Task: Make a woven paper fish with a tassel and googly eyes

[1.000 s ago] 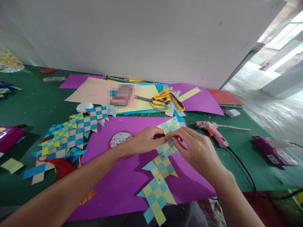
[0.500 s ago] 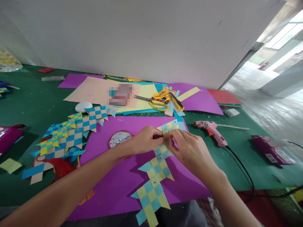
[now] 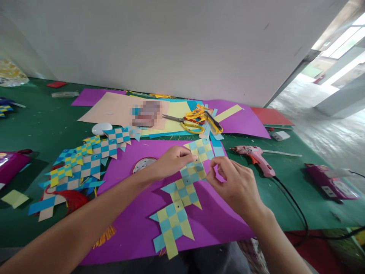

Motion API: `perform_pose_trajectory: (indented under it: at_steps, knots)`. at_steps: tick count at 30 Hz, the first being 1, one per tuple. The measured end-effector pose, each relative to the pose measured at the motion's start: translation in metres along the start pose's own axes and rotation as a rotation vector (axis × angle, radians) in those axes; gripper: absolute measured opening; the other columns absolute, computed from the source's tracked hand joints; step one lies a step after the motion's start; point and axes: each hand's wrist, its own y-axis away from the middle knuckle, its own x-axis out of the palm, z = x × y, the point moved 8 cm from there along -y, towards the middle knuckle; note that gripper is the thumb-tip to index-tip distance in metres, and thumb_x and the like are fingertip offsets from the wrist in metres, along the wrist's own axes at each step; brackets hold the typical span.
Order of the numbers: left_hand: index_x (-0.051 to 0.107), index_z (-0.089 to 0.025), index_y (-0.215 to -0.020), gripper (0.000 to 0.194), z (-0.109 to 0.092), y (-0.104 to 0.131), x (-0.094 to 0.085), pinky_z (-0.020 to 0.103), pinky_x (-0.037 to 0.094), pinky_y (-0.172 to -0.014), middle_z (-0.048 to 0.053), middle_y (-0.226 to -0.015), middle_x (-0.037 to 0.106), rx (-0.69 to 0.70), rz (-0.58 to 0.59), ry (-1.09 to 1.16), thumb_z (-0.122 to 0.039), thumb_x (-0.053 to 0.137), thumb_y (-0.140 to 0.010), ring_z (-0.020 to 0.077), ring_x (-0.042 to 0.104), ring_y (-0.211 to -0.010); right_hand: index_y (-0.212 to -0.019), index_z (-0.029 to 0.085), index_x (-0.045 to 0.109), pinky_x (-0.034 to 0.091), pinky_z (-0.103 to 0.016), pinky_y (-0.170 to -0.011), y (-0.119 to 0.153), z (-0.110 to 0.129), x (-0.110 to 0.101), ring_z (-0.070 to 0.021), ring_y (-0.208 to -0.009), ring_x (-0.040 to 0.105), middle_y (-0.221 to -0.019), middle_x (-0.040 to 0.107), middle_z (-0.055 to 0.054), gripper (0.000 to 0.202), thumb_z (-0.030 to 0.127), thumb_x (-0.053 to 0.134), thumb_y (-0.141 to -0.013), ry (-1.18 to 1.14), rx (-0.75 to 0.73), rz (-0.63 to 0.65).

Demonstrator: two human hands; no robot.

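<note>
A string of woven paper fish (image 3: 172, 220) in pale yellow and light blue, with small eyes, runs from between my hands toward the front edge of the purple sheet (image 3: 131, 232). My left hand (image 3: 172, 161) pinches the upper part of the string between thumb and fingers. Just right of the paper, my right hand (image 3: 235, 180) is closed in a pinch; whatever its fingertips hold, if anything, is too small to make out. Behind my left wrist sits a round dish (image 3: 144, 164) with small dark bits in it, partly covered by the forearm.
More woven fish (image 3: 94, 156) are piled at left, by a red tassel (image 3: 75, 201). Scissors (image 3: 189, 125) and a yellow cutter (image 3: 213, 122) lie on paper sheets at the back. A pink glue gun (image 3: 256, 156) and its cord occupy the right, near a purple power strip (image 3: 330, 182).
My right hand has come away from the paper to the right. The fish string has shifted left and slightly up, and my left hand has moved a little up and left with it.
</note>
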Motion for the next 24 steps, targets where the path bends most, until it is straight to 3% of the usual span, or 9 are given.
perform_pose_trajectory:
  at_steps: [5, 11, 14, 17, 19, 21, 24]
  knots:
    - [0.033, -0.019, -0.058, 0.044, -0.001, 0.0, 0.003, 0.026, 0.02, -0.051, -0.005, -0.059, 0.025, -0.019, 0.016, -0.004, -0.05, 0.05, -0.085, 0.0093, 0.026, -0.054, -0.082, 0.02, 0.052, 0.034, -0.024, -0.052, 0.002, -0.017, -0.005, -0.0093, -0.051, 0.051, -0.059, 0.054, 0.005, 0.006, 0.017, 0.049, -0.087, -0.06, 0.151, 0.003]
    - [0.034, -0.019, -0.059, 0.043, -0.002, 0.0, 0.004, 0.026, 0.021, -0.052, -0.005, -0.061, 0.025, -0.008, 0.025, -0.013, -0.049, 0.049, -0.086, 0.0098, 0.026, -0.055, -0.08, 0.02, 0.053, 0.036, -0.025, -0.054, 0.005, -0.017, 0.004, -0.0121, -0.058, 0.057, -0.066, 0.062, 0.001, 0.017, 0.018, 0.041, -0.091, -0.124, 0.146, 0.122]
    - [0.036, -0.018, -0.059, 0.042, -0.002, 0.0, -0.004, 0.026, 0.022, -0.052, -0.004, -0.063, 0.027, -0.038, -0.043, 0.019, -0.047, 0.051, -0.086, 0.0099, 0.028, -0.056, -0.081, 0.02, 0.057, 0.037, -0.025, -0.055, 0.009, -0.019, 0.002, -0.0129, -0.061, 0.06, -0.07, 0.066, -0.001, 0.02, 0.014, 0.04, -0.089, -0.149, 0.173, 0.105]
    - [0.04, -0.018, -0.06, 0.04, 0.001, 0.001, -0.016, 0.025, 0.025, -0.053, -0.004, -0.063, 0.03, -0.082, -0.164, 0.09, -0.047, 0.054, -0.084, 0.0096, 0.03, -0.056, -0.09, 0.019, 0.063, 0.035, -0.026, -0.051, 0.014, -0.027, 0.005, -0.0123, -0.051, 0.057, -0.059, 0.062, 0.001, 0.023, 0.02, 0.04, -0.092, -0.164, 0.289, 0.123]
    - [0.045, -0.018, -0.061, 0.039, 0.006, 0.001, -0.019, 0.025, 0.028, -0.053, -0.005, -0.062, 0.033, -0.109, -0.208, 0.157, -0.048, 0.057, -0.082, 0.0097, 0.033, -0.056, -0.095, 0.019, 0.065, 0.035, -0.026, -0.05, 0.018, -0.03, 0.015, -0.0123, -0.048, 0.055, -0.055, 0.06, 0.002, 0.027, 0.031, 0.041, -0.095, -0.23, 0.387, 0.214]
    - [0.049, -0.018, -0.063, 0.038, 0.011, 0.0, -0.018, 0.025, 0.031, -0.054, -0.004, -0.062, 0.037, -0.121, -0.207, 0.224, -0.049, 0.059, -0.081, 0.0102, 0.037, -0.057, -0.087, 0.018, 0.066, 0.033, -0.025, -0.049, 0.023, -0.026, 0.032, -0.0121, -0.049, 0.055, -0.054, 0.06, 0.002, 0.032, 0.041, 0.045, -0.094, -0.378, 0.461, 0.347]
    - [0.052, -0.017, -0.064, 0.036, 0.016, -0.001, -0.015, 0.025, 0.034, -0.054, -0.004, -0.062, 0.042, -0.139, -0.184, 0.291, -0.048, 0.063, -0.079, 0.0106, 0.041, -0.057, -0.072, 0.018, 0.062, 0.033, -0.023, -0.046, 0.033, -0.006, 0.06, -0.01, -0.049, 0.053, -0.056, 0.061, 0.002, 0.032, 0.042, 0.052, -0.091, -0.728, 0.529, 0.565]
